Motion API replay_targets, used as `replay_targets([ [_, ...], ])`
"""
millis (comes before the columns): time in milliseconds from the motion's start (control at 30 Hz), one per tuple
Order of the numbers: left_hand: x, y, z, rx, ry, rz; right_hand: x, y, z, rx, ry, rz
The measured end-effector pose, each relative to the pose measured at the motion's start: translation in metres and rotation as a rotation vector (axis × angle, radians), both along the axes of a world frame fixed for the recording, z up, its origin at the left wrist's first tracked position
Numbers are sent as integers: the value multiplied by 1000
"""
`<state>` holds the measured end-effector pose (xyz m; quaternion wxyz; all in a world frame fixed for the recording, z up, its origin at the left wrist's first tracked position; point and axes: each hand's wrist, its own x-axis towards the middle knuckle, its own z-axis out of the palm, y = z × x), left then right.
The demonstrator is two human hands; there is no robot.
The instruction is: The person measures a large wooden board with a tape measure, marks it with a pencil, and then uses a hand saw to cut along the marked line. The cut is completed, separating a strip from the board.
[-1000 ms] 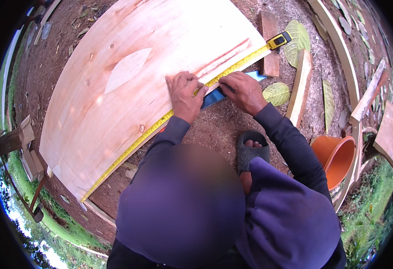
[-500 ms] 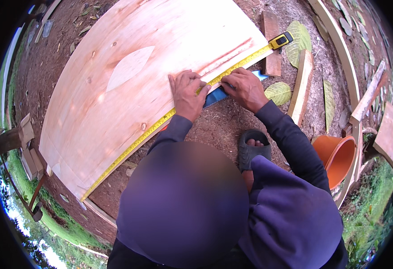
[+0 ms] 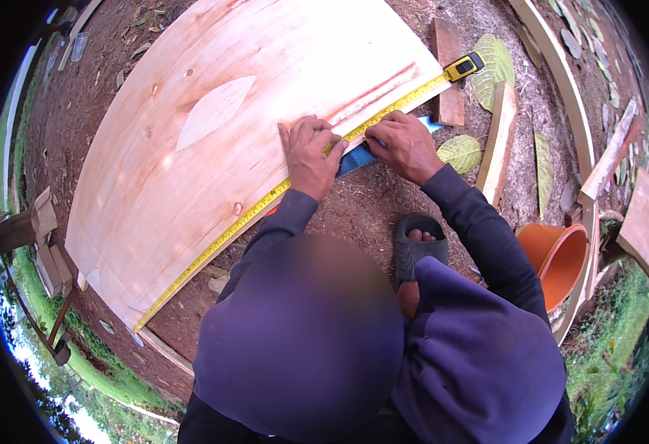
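A pale plywood sheet [image 3: 184, 185] fills the upper left, with a yellow tape [image 3: 221, 244] stretched along its lower-right edge to a yellow-and-black case [image 3: 463, 66] at the far end. My left hand [image 3: 309, 159] rests on the sheet at that edge, fingers bent but apart, its thumb by the tape. Just right of it, my right hand [image 3: 406, 152] has its fingers pinched at the tape and edge; what lies between them is hidden. Below both hands, a blue toothed blade [image 3: 358, 160] sticks out from under the sheet.
A short dark plank [image 3: 449, 92] and a pale timber piece [image 3: 496, 144] lie right, among large leaves [image 3: 457, 154]. A long beam [image 3: 561, 74], an orange bucket [image 3: 550, 263] and a board [image 3: 639, 222] are farther right. My sandalled foot [image 3: 417, 248] is on the dirt below.
Since a second ago, both hands and the sheet appear a few pixels to the right and higher in view. The hands' grip and place on the tape look the same.
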<state>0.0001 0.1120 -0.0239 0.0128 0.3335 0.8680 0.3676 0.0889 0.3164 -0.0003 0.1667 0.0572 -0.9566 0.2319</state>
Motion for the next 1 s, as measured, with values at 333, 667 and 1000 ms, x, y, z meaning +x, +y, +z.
replay_targets([
  [333,0,0,0,-1,-1,-3,0,0,0,26,-8,-8],
  [667,1,0,0,-3,-8,0,0,-2,2,13,-21,-26],
  [1000,0,0,-1,2,1,-1,1,-2,8,-4,-85,-28],
])
